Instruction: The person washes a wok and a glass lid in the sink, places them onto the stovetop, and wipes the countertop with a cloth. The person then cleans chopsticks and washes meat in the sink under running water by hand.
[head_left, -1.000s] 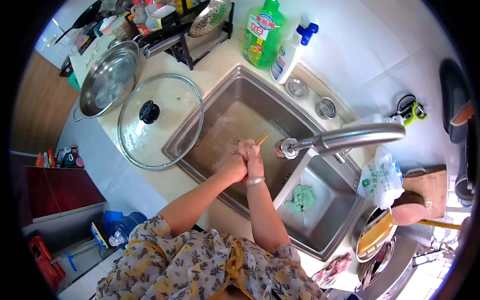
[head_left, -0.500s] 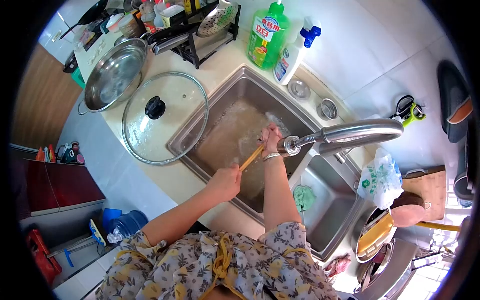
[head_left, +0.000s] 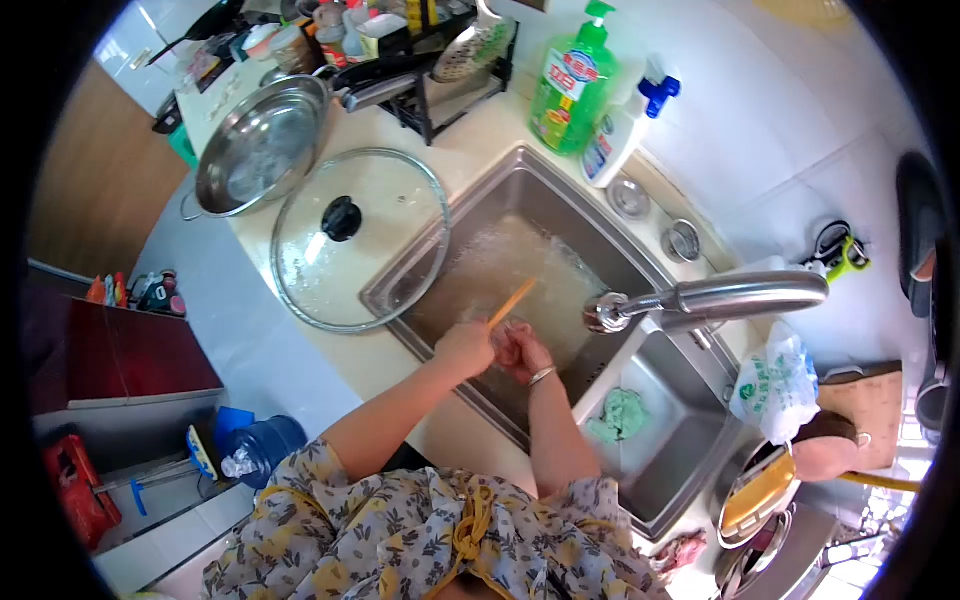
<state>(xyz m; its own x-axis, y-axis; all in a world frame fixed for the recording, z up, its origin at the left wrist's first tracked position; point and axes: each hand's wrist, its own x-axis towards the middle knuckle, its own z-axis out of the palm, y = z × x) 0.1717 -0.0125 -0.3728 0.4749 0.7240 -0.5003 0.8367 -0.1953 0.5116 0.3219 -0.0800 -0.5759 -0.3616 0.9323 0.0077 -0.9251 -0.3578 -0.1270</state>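
Note:
My left hand (head_left: pixel 465 350) is closed around a bundle of wooden chopsticks (head_left: pixel 514 302), whose ends point up and right over the large sink basin (head_left: pixel 470 210). Right against it is my right hand (head_left: pixel 524 352), a bracelet at the wrist. Its fingers are curled in toward the left hand, and whatever they hold is hidden. Cloudy brownish water (head_left: pixel 520 250) with some foam lies in the basin below both hands. The faucet head (head_left: pixel 606 313) hangs just right of the chopstick ends.
A glass lid (head_left: pixel 390 290) overlaps the basin's left edge, with a steel pan (head_left: pixel 262 150) behind it. A green soap bottle (head_left: pixel 573 90) and a white spray bottle (head_left: pixel 615 138) stand at the back. The smaller basin (head_left: pixel 665 440) holds a green cloth (head_left: pixel 622 413).
My right hand has come off the far end of the chopsticks and moved down beside my left hand. The chopstick ends now stick out bare. The whole view has shifted slightly.

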